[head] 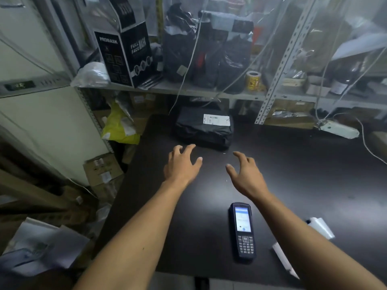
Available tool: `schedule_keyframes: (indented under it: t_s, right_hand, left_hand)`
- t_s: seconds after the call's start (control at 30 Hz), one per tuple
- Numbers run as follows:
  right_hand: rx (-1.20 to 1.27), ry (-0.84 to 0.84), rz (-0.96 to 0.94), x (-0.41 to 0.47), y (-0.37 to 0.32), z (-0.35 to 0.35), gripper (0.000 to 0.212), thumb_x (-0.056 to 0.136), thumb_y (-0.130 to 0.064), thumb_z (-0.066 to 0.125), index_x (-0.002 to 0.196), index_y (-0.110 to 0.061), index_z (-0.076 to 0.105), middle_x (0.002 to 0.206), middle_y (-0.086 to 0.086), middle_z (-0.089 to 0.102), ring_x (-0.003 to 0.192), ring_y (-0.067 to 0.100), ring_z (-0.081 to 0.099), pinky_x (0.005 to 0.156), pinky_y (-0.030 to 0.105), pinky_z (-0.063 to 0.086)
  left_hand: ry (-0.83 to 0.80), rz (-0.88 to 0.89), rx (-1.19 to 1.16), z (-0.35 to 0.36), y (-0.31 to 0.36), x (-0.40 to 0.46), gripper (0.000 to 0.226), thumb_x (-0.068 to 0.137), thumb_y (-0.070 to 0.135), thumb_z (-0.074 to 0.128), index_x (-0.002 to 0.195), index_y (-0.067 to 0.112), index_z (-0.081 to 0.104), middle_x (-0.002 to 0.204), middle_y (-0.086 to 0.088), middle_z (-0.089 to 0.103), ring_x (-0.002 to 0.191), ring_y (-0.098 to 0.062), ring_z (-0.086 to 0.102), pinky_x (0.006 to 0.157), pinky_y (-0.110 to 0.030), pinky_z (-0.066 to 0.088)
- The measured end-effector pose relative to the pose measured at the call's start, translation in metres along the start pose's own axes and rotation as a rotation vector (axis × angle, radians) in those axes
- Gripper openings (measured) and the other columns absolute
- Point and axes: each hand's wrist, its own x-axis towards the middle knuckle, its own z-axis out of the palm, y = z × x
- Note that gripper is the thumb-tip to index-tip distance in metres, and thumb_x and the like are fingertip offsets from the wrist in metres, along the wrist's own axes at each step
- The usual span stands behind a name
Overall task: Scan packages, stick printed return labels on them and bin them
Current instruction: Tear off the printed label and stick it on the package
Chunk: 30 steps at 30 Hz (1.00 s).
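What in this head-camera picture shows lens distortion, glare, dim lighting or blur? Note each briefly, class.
Head view: wide-angle lens bows the shelf upright and frame edges; plastic sheeting glares and hazes the shelves behind; dim light leaves the black package and dark table low in contrast; scanner screen glows overexposed, unreadable; both hands slightly soft.

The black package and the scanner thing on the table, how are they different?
The black package is soft, wrinkled plastic; the scanner is hard, with buttons. The package wears a white label; the scanner has a lit screen. The package lies beyond both hands; the scanner lies between the forearms. Both are dark and rest on the table.
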Motion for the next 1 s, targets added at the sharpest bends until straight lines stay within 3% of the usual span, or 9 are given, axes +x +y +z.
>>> schedule_keyframes:
  t_s: [0.33, 0.5, 0.67, 0.8, 1.0]
  right_hand:
    - [0.126, -0.018, 0.074, 0.165, 0.008, -0.009, 0.058, 0.097, -0.046, 0.052, 0.149, -0.032, 0.030, 0.144, 0.015, 0.039, 0.123, 0.034, 0.050, 0.099, 0.041, 0.042]
    - [0.224, -0.082, 0.149, 0.241, 0.029, 0.007, 0.068, 0.094, -0.048, 0.057, 0.152, -0.036, 0.025, 0.146, 0.017, 0.037, 0.129, 0.035, 0.046, 0.105, 0.042, 0.039]
    - [0.305, -0.124, 0.197, 0.304, 0.038, 0.034, 0.072, 0.092, -0.048, 0.060, 0.153, -0.038, 0.023, 0.150, 0.016, 0.029, 0.135, 0.033, 0.040, 0.110, 0.039, 0.033]
    - [0.355, -0.111, 0.221, 0.346, 0.044, 0.061, 0.080, 0.085, -0.058, 0.064, 0.152, -0.043, 0.022, 0.159, 0.015, 0.014, 0.143, 0.036, 0.027, 0.117, 0.046, 0.028]
    - [0.368, -0.092, 0.221, 0.364, 0.053, 0.087, 0.086, 0.080, -0.053, 0.073, 0.151, -0.042, 0.026, 0.155, 0.013, 0.021, 0.137, 0.030, 0.039, 0.111, 0.031, 0.030]
  left_hand:
    - [-0.016, -0.012, 0.050, 0.004, 0.027, 0.158, 0.055, 0.096, 0.051, 0.051, 0.147, 0.039, 0.036, 0.156, -0.005, 0.023, 0.139, -0.029, 0.032, 0.099, -0.045, 0.043]
    - [-0.054, -0.084, 0.001, 0.028, 0.022, 0.230, 0.059, 0.093, 0.054, 0.056, 0.147, 0.041, 0.037, 0.161, -0.004, 0.014, 0.145, -0.029, 0.022, 0.102, -0.045, 0.041]
    - [-0.078, -0.121, -0.058, 0.053, 0.007, 0.288, 0.062, 0.090, 0.054, 0.063, 0.147, 0.041, 0.040, 0.163, -0.006, 0.009, 0.150, -0.029, 0.008, 0.114, -0.046, 0.030]
    - [-0.150, -0.114, -0.021, 0.067, -0.007, 0.336, 0.076, 0.082, 0.064, 0.065, 0.149, 0.047, 0.033, 0.165, -0.007, 0.001, 0.151, -0.032, 0.001, 0.120, -0.053, 0.020]
    - [-0.206, -0.123, 0.033, 0.086, -0.024, 0.359, 0.080, 0.074, 0.076, 0.063, 0.144, 0.058, 0.029, 0.165, 0.002, -0.005, 0.147, -0.034, 0.017, 0.114, -0.051, 0.031]
